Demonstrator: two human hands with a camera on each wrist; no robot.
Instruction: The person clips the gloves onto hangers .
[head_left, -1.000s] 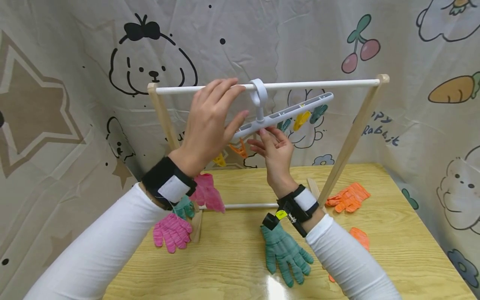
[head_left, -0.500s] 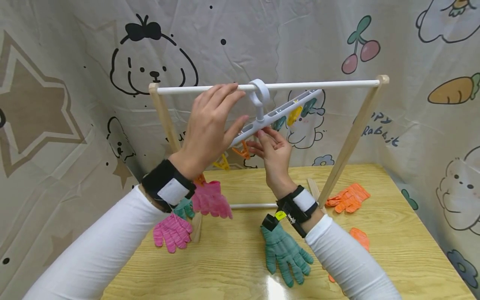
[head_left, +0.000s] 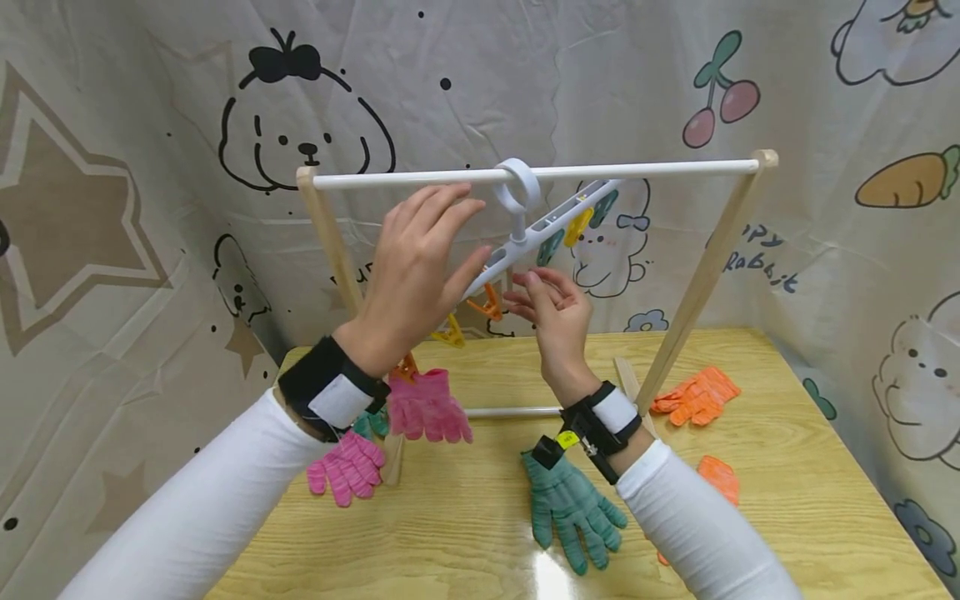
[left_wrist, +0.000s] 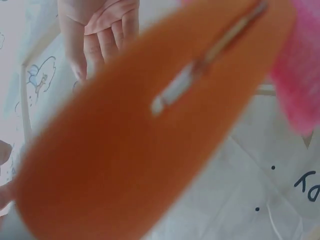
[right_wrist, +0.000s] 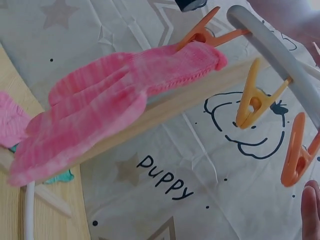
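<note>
A white clip hanger [head_left: 551,223] hangs by its ring from the rack's top rod and slants, its right end farther back. Near its left arm, my left hand [head_left: 416,262] is raised with fingers extended and thumb tip close to the bar. My right hand [head_left: 564,321] is just below the middle, fingers loosely bent, nothing between them. From the hanger's near end, an orange clothespin [right_wrist: 202,35] grips the cuff of a pink glove [right_wrist: 100,100]. Yellow [right_wrist: 252,97] and orange clothespins [right_wrist: 295,155] beside it hold nothing. In the left wrist view, an orange clothespin [left_wrist: 125,140] fills the middle, blurred.
The wooden rack's right post [head_left: 705,283] stands on the table [head_left: 465,517]. A green glove [head_left: 573,508] lies in front, another pink glove [head_left: 348,467] at left, and orange gloves [head_left: 697,394] at right. Yellow [head_left: 577,227] and green clothespins [head_left: 550,247] hang from the far arm.
The hanger has turned, its far end shifting left and the hung pink glove swinging right into view. My left hand has come down from the rod, and my right hand has dropped from the hanger's underside.
</note>
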